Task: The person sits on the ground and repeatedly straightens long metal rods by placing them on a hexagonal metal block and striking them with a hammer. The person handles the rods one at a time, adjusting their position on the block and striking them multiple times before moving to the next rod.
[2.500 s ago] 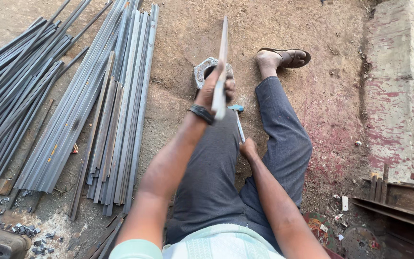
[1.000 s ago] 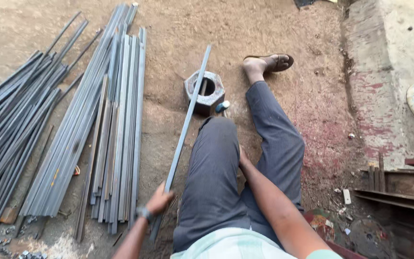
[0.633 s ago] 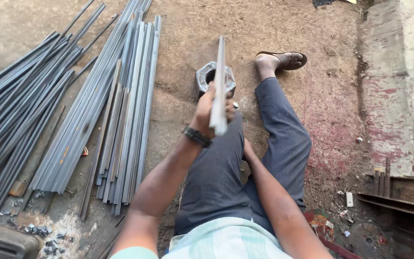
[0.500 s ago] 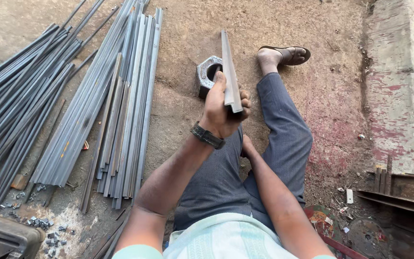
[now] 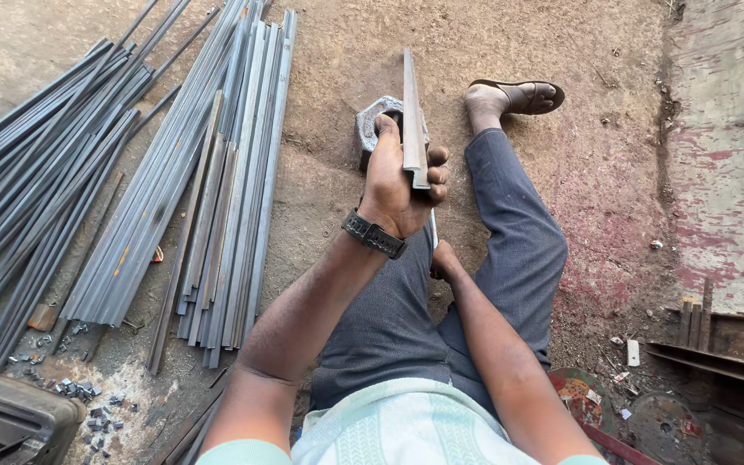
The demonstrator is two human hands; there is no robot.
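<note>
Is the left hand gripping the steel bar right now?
Yes, the left hand is closed around the steel bar, holding it raised.

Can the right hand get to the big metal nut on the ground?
Probably not straight away. The right hand rests low between the legs, while the big metal nut lies farther out on the ground, partly behind the left hand gripping the metal bar.

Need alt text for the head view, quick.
Seated on dirt ground, a person's left hand grips a flat steel bar upright over a large hex nut; the right hand rests between the legs. Steel strips lie alongside.
</note>
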